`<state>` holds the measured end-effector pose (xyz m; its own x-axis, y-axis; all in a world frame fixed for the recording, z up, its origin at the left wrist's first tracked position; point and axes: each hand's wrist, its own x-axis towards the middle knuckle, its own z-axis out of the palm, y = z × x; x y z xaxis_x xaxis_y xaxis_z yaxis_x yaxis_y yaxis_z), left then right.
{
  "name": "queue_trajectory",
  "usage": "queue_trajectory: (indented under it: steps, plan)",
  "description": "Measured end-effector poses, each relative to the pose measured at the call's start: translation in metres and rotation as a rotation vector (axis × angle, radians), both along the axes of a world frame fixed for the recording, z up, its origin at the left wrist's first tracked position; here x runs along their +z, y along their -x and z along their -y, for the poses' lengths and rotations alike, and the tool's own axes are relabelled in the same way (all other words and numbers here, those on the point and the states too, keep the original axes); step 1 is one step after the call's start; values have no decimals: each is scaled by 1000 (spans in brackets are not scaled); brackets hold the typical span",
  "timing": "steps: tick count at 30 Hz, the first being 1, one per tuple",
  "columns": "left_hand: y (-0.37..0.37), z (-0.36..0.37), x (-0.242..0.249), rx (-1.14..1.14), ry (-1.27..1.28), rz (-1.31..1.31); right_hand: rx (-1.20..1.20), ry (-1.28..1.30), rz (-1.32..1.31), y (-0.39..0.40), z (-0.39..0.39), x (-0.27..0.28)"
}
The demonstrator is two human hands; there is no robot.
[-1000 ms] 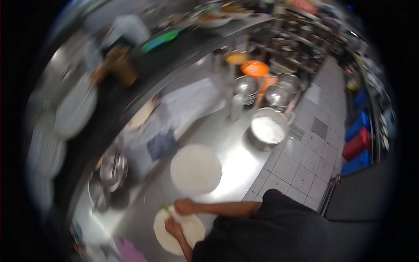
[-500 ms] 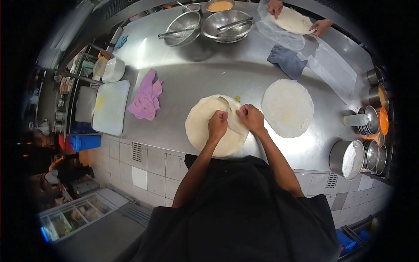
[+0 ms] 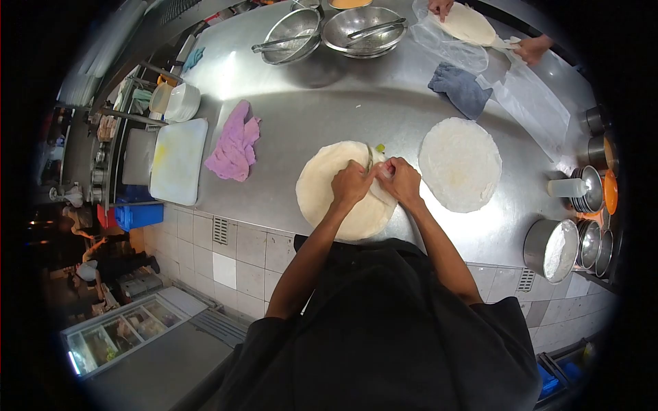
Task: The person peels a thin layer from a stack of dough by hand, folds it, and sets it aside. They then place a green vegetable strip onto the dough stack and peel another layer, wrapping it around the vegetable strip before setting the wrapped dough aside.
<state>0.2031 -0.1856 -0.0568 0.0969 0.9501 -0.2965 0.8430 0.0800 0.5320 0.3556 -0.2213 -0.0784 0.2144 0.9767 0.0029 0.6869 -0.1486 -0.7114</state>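
A pale, flat dough round [image 3: 325, 185] lies on the steel table in front of me. My left hand [image 3: 352, 182] is closed over its right half, with a thin curved metal utensil [image 3: 371, 157] sticking up past the fingers. Close beside it, my right hand [image 3: 401, 181] pinches at the right edge of the dough, where a whitish flap shows between the two hands. The fingertips of both hands nearly meet. A small green piece [image 3: 380, 148] lies just beyond them. To the right is a second, whiter round sheet [image 3: 459, 164].
A purple cloth [image 3: 234, 144] and a white cutting board [image 3: 178, 162] lie left. Metal bowls with tongs [image 3: 363, 31] stand at the back. Beyond a grey cloth [image 3: 460, 90], another person's hands [image 3: 533, 49] hold dough over plastic. A pot of white powder [image 3: 558, 252] stands right.
My left hand has moved right, up against the right hand, and the utensil now points more upright. The other person's right-side hand has shifted outward. The whole view has shifted slightly.
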Motion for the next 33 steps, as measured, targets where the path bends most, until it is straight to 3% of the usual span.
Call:
queue_trajectory:
  steps: [2, 4, 7, 10, 11, 13, 18, 20, 33]
  plan:
    - [-4, 0, 3, -104, -19, -86, 34, -8, -19, -2, 2, -2]
    - [-7, 3, 4, -228, 135, -100, 65, -16, -32, -8, 6, -5]
    - [-2, 18, 7, -150, 356, 50, 103, -57, -84, -12, 16, -9]
    - [-1, 39, 16, -127, 388, 148, 132, -35, -91, -19, 36, -8]
    - [-1, 44, 1, -117, 395, 149, 116, 16, -106, -21, 42, -8]
    - [-7, 55, -19, -156, 137, 109, 106, 75, -124, -24, 50, -8]
    - [-10, 64, -26, -181, 273, 208, 89, 171, -207, -29, 63, -2]
    - [-4, 65, -22, -90, 345, 304, 85, 181, -221, -30, 62, -2]
    - [22, 67, -26, -10, 304, 490, 104, 112, -176, -19, 67, -3]
